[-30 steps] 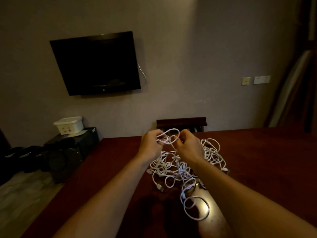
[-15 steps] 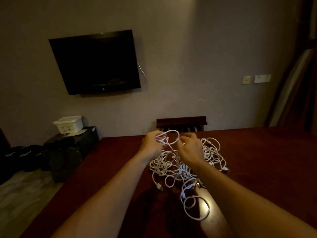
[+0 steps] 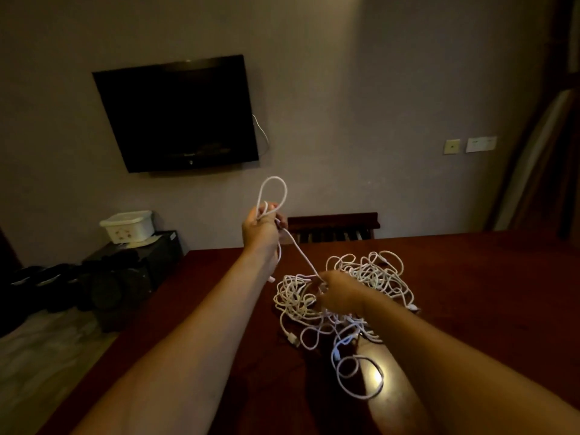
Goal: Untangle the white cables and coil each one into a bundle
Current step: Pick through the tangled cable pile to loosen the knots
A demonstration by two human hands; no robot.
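A tangle of white cables [image 3: 361,287] lies on the dark red table [image 3: 470,293]. My left hand [image 3: 262,227] is raised above the table's far edge and grips one white cable, whose loop [image 3: 272,193] stands up above the fingers. That cable runs taut down to my right hand [image 3: 337,293], which pinches it at the near left of the tangle. A short end with a plug hangs below my left wrist. A USB plug [image 3: 293,339] and a loose loop [image 3: 361,376] trail from the tangle toward me.
A dark TV [image 3: 179,114] hangs on the wall. A chair back [image 3: 332,226] stands behind the table's far edge. Left of the table, a black speaker [image 3: 131,268] carries a white tub [image 3: 128,226]. Wall switches [image 3: 470,145] sit at the right.
My left hand has risen up and left with a loop of cable, drawing a strand out of the tangle. My right hand has dropped onto the tangle and holds the strand there.
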